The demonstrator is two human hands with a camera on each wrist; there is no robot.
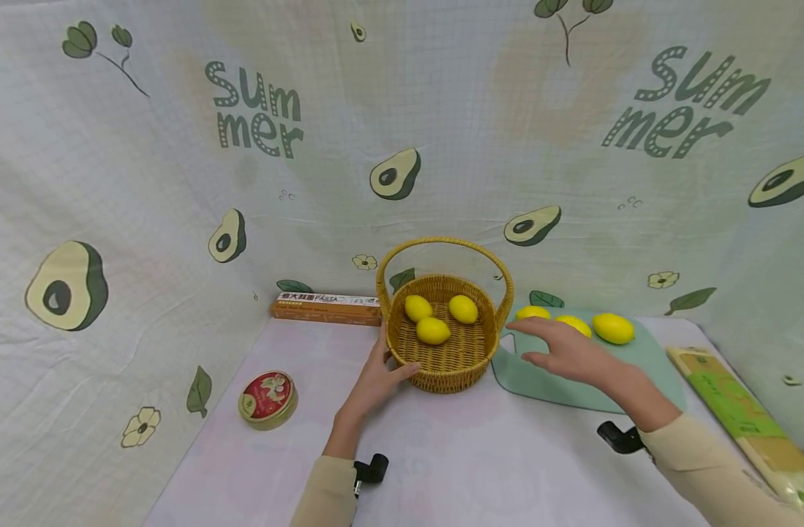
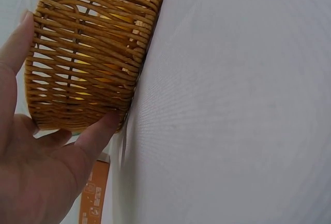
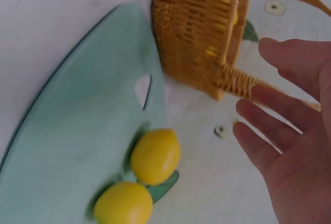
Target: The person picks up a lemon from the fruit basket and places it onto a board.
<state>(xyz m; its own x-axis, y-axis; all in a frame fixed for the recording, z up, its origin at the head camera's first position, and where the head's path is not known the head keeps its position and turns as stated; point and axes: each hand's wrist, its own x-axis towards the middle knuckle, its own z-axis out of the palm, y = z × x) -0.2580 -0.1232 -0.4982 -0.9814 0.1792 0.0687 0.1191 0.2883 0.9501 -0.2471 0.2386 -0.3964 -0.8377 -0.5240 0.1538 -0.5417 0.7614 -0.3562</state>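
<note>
A wicker basket [image 1: 444, 380] with an upright handle stands on the table, holding three lemons [image 1: 433, 331]. My left hand [image 1: 375, 380] touches its left side, thumb and fingers spread around the wall; in the left wrist view the hand [image 2: 46, 167] lies against the woven side [image 2: 88, 53]. To the right of the basket my right hand [image 1: 566, 351] hangs over a green cutting board [image 1: 573, 391], fingers extended and holding nothing. Three more lemons [image 1: 614, 329] lie along the board's back edge, two of them [image 3: 155, 157] plain in the right wrist view.
Behind the basket on the left lies a pasta box [image 1: 325, 309]. A round red and gold tin [image 1: 268, 400] sits at the left. A long green and yellow packet [image 1: 744, 417] lies along the right side. Patterned cloth [image 1: 441, 110] hangs behind the table.
</note>
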